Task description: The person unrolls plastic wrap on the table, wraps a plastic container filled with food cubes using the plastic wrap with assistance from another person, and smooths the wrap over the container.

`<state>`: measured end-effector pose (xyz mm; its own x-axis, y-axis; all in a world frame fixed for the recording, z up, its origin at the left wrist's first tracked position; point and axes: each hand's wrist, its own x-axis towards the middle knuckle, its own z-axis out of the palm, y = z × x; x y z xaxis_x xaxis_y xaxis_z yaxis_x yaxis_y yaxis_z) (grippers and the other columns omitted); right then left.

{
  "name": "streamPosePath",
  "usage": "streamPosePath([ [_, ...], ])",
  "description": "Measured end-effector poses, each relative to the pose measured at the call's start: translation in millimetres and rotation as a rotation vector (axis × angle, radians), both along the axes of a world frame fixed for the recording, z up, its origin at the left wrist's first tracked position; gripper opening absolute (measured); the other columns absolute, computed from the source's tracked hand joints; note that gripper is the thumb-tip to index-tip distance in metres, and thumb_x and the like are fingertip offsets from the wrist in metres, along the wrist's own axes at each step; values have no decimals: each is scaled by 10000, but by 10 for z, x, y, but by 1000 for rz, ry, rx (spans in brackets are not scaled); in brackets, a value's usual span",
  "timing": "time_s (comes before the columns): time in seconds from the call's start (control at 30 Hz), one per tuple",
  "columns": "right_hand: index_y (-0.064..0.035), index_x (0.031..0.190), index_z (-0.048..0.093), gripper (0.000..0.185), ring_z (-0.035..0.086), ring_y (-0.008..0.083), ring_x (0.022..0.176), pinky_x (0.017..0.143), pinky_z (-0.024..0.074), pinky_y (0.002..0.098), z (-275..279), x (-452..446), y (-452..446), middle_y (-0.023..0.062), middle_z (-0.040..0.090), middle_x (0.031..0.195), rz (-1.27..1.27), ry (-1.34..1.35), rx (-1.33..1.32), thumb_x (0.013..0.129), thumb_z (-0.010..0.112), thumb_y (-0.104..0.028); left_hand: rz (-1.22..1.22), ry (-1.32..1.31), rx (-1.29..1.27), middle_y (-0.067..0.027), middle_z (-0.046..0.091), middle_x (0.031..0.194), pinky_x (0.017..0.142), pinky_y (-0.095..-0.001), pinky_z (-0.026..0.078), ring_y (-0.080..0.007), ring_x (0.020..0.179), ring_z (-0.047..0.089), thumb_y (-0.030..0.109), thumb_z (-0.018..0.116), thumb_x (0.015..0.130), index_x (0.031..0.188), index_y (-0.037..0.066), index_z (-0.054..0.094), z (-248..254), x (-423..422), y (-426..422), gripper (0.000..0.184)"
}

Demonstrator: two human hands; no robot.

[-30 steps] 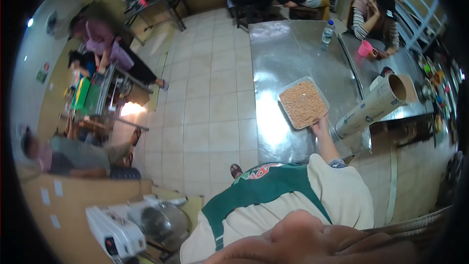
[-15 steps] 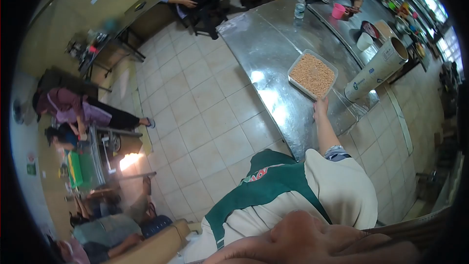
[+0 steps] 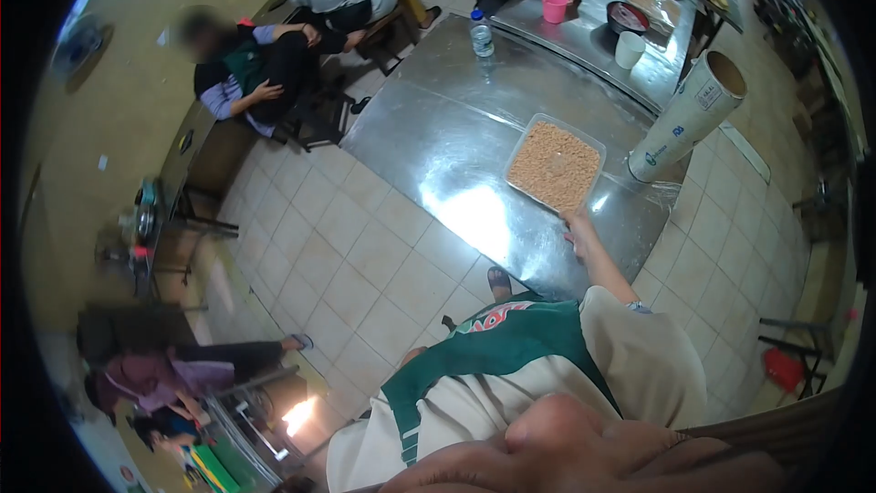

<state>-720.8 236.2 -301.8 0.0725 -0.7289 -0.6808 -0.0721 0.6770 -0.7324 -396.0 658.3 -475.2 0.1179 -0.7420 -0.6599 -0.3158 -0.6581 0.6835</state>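
Note:
My right hand (image 3: pixel 577 230) grips the near corner of a square clear plastic container (image 3: pixel 591 190), its fingers closed at the edge. Light brown crumbly bits (image 3: pixel 555 164) fill the container, which is over the metal table (image 3: pixel 429 119); whether it rests on the top I cannot tell. To its right a large cardboard roll (image 3: pixel 680 128) stands tilted in view. A water bottle (image 3: pixel 481 35) is upright near the table's far edge. My left hand does not show; the front of my green apron hides that side.
A second metal table (image 3: pixel 584 50) adjoins behind, with a pink cup (image 3: pixel 555 7), a white cup (image 3: pixel 630 49) and a dark bowl (image 3: pixel 628 17). Several people sit beyond the tables. At the lower left a person (image 3: pixel 151 374) stands by a work table near a bright flame (image 3: pixel 299 415).
The view has turned, so the tables and seated people appear shifted left. My right hand still holds the container, which now sits lower and further left in view than half a second ago.

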Motion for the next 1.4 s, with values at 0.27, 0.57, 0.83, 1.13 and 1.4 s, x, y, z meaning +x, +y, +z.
streamPosePath([
  [0.27, -96, 1223, 341, 548, 378, 278, 1081, 869, 336, 361, -427, 177, -94, 159, 383, 1177, 0, 200, -322, 717, 549, -133, 7, -353, 67, -171, 592, 817, 698, -359, 436, -294, 791, 568, 262, 509, 762, 866, 36, 578, 669, 453, -1645, 258],
  [0.57, -66, 1199, 398, 517, 344, 357, 1129, 940, 285, 391, 52, 789, -311, 231, 310, 1247, 143, 953, -1027, 692, 502, -65, -375, -201, -139, -174, 576, 828, 701, -327, 433, -279, 760, 557, 228, 495, 792, 855, 25, 569, 1087, 917, -3170, 225],
  [0.83, -76, 1072, 523, 374, 401, 343, 1084, 902, 322, 395, 417, 1021, -691, 200, 437, 1165, -5, 1158, -830, 699, 492, -91, -570, 123, -61, -102, 567, 789, 689, -274, 413, -155, 729, 525, 180, 514, 791, 830, 2, 556, 1300, 102, -3928, 187],
  [1.13, -73, 1119, 462, 444, 390, 326, 1076, 927, 293, 433, 2155, -164, -1273, 167, 433, 1152, -513, 1783, -1250, 680, 523, -61, -673, 325, 5, -58, 550, 742, 661, -259, 410, -129, 688, 504, 177, 521, 794, 801, 19, 547, 1790, 399, -4173, 161],
  [1.4, -7, 882, 577, 322, 547, 298, 832, 728, 426, 391, 3030, -500, -1076, 187, 576, 854, 38, 1580, -460, 690, 583, -265, -669, 475, 96, -20, 535, 700, 637, -245, 407, -106, 651, 485, 175, 527, 796, 775, 33, 539, 2417, 968, -4522, 144],
])
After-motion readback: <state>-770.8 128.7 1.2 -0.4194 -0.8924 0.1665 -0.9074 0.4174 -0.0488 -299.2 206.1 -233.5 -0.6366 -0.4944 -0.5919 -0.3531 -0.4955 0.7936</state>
